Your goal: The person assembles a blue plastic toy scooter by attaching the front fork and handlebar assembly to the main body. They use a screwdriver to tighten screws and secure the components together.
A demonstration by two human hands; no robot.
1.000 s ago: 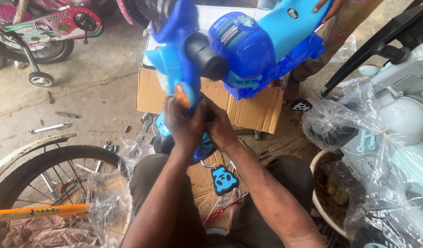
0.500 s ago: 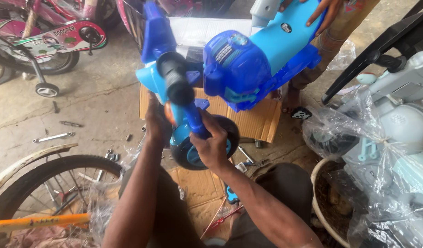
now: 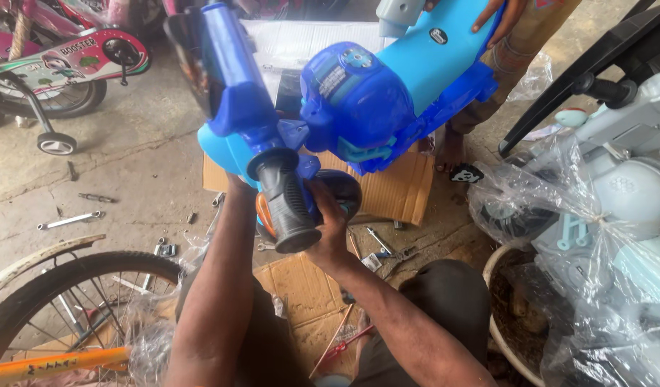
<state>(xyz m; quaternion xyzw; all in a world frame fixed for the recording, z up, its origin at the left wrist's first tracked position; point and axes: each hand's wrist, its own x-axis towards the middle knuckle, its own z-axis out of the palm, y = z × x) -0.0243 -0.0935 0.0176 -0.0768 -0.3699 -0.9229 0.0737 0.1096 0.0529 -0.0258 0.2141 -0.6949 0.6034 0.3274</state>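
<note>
I hold up a blue toy motorbike, tilted with its front end toward me. Its black handlebar grip points down at the camera. My right hand grips the front end beside the small black wheel with an orange hub. My left hand reaches up under the light blue front fender, and its fingers are mostly hidden behind it. Another person's hand rests on the toy's seat at the top right.
Flattened cardboard lies under the toy. A wrench and small tools are scattered on the concrete floor. A bicycle wheel stands at lower left, a pink bicycle at upper left, and plastic-wrapped pale vehicles at right.
The toy's front end has swung round and risen, so the handlebar grip now points at me. My right hand has moved with the wheel and my left has slid under the fender.
</note>
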